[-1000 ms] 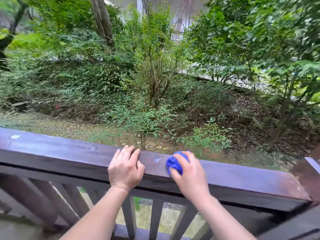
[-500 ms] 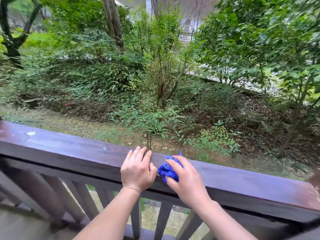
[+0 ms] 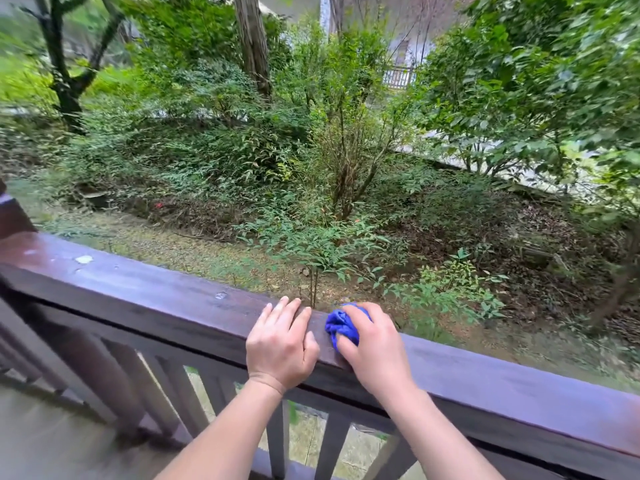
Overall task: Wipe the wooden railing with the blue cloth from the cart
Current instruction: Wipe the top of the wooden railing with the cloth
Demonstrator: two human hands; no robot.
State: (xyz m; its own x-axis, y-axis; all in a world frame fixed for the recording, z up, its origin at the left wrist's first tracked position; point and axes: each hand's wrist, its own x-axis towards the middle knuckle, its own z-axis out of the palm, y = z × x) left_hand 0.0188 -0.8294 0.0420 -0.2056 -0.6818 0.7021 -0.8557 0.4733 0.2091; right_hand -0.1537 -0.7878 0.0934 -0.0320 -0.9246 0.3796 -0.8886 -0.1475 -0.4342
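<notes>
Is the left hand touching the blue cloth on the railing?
Apart. The head view shows a strip of bare railing between the left hand and the blue cloth, which the right hand holds.

One wooden railing [image 3: 145,292] crosses the view, with about eight upright balusters [image 3: 162,393] visible beneath its top rail. Two hands rest on the rail: the left hand [image 3: 280,344] and the right hand [image 3: 375,348]. One blue cloth [image 3: 341,323] shows. Two pale spots [image 3: 83,259] mark the rail left of the hands. Beyond the railing stand two dark tree trunks [image 3: 252,46].
</notes>
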